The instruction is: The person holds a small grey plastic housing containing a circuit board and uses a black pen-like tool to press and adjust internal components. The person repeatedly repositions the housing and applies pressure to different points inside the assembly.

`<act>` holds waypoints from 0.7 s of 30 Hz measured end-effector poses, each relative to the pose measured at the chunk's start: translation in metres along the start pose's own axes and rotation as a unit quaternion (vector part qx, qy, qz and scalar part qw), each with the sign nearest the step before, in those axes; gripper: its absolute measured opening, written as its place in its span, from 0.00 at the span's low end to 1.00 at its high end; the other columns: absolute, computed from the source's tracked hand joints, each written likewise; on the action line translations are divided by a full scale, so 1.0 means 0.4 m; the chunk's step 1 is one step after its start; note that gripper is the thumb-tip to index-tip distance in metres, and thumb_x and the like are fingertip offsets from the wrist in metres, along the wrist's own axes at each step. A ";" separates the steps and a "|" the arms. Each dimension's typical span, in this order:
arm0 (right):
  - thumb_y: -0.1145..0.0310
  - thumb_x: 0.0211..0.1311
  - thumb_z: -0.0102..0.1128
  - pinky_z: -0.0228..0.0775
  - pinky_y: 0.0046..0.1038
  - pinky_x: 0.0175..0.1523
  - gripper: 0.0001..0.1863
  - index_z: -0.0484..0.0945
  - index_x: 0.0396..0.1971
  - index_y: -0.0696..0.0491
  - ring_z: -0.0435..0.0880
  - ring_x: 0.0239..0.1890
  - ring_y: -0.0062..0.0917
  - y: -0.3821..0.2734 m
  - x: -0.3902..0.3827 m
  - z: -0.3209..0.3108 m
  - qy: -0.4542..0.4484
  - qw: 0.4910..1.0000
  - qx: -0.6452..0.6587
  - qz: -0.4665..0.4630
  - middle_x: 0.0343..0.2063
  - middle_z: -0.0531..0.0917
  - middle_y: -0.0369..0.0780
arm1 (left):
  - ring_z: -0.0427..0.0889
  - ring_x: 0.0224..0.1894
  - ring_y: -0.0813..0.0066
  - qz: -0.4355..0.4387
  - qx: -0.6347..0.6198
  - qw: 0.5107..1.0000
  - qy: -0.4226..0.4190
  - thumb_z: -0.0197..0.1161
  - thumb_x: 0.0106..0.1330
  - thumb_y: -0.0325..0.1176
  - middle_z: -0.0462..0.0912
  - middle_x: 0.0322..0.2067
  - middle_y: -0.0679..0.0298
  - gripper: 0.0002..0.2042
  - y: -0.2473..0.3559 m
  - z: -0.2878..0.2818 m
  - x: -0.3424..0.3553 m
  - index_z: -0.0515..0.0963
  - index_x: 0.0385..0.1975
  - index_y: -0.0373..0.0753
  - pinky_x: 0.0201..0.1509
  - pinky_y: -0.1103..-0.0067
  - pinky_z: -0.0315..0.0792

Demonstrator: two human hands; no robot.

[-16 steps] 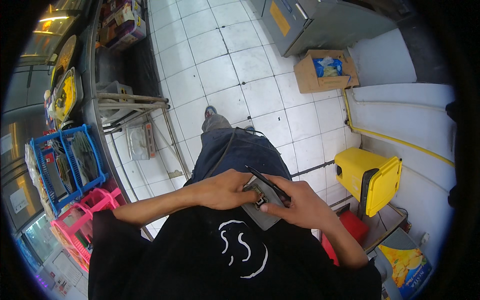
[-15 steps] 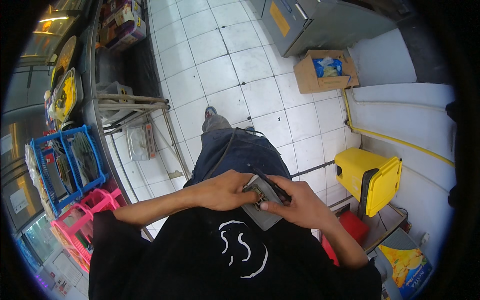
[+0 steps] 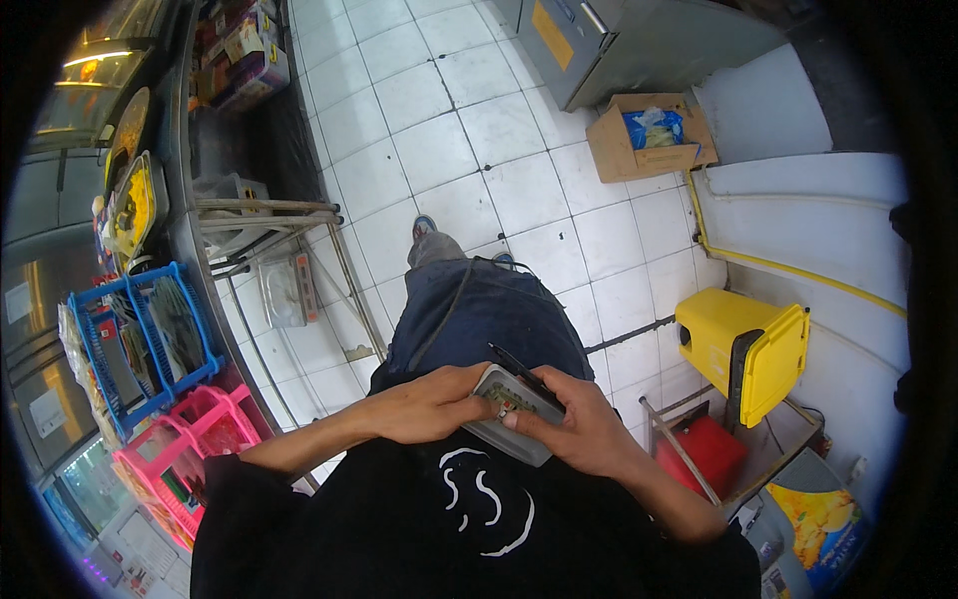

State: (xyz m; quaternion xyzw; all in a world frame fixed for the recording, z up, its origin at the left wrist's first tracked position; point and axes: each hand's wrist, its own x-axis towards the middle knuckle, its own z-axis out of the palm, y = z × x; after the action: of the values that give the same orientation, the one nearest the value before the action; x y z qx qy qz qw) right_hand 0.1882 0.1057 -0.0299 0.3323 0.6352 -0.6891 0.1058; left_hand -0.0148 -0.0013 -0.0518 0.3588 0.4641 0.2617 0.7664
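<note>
Low in front of me, at my waist, a shallow grey plastic container is held between both hands, with small metal-looking parts inside that I cannot make out. My left hand is closed on its left side, thumb reaching into it. My right hand grips its right side, the thumb also inside near the small parts. A slim black object, like a pen, sticks out beyond the container by my right fingers. My navy apron hangs behind them.
A steel counter on the left bears blue and pink racks and trays. On the tiled floor stands a cardboard box by a grey cabinet. At right are a yellow bin and red container.
Both hands and the grey container have shifted slightly down and to the left in view, with the container tilted a little differently. The surroundings have shifted slightly with the head.
</note>
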 end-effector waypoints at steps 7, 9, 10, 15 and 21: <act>0.56 0.60 0.67 0.75 0.32 0.40 0.24 0.75 0.45 0.62 0.86 0.35 0.33 -0.033 0.008 -0.008 -0.003 1.000 -0.005 -0.004 0.32 0.84 0.51 | 0.73 0.32 0.72 -0.003 -0.049 0.999 0.012 0.40 0.66 0.41 0.78 0.32 0.55 0.21 -0.032 0.004 -0.010 0.67 0.50 0.30 0.35 0.74 0.68; 0.56 0.59 0.67 0.76 0.32 0.41 0.25 0.75 0.45 0.62 0.87 0.36 0.33 -0.044 0.008 -0.013 -0.008 1.000 -0.005 0.006 0.32 0.84 0.51 | 0.73 0.31 0.71 -0.006 -0.035 0.999 0.012 0.41 0.66 0.41 0.78 0.32 0.55 0.21 -0.036 0.006 -0.008 0.67 0.49 0.30 0.35 0.73 0.68; 0.56 0.59 0.68 0.76 0.33 0.41 0.25 0.75 0.46 0.62 0.87 0.36 0.33 -0.049 0.007 -0.018 -0.016 1.000 -0.006 0.017 0.32 0.84 0.51 | 0.73 0.31 0.71 0.003 -0.029 0.999 0.014 0.41 0.66 0.41 0.78 0.32 0.55 0.21 -0.037 0.006 -0.006 0.67 0.49 0.29 0.34 0.73 0.68; 0.56 0.60 0.67 0.77 0.33 0.44 0.26 0.75 0.48 0.62 0.87 0.38 0.34 -0.061 0.009 -0.037 -0.036 0.999 -0.017 0.022 0.35 0.85 0.51 | 0.74 0.30 0.70 0.011 0.023 0.999 0.025 0.40 0.67 0.43 0.78 0.31 0.55 0.22 -0.032 0.001 -0.002 0.67 0.47 0.28 0.34 0.73 0.70; 0.55 0.60 0.67 0.78 0.34 0.45 0.30 0.73 0.52 0.63 0.87 0.41 0.37 -0.073 -0.001 -0.043 -0.017 1.000 -0.010 -0.016 0.39 0.84 0.52 | 0.76 0.31 0.72 -0.039 -0.045 0.997 0.053 0.39 0.69 0.47 0.80 0.34 0.56 0.24 0.000 0.004 -0.009 0.69 0.50 0.31 0.33 0.76 0.74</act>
State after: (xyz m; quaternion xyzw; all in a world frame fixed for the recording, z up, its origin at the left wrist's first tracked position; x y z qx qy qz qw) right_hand 0.1775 0.1269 -0.0059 0.3097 0.6456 -0.6896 0.1088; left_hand -0.0150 -0.0044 -0.0495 0.2910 0.5054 0.2710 0.7658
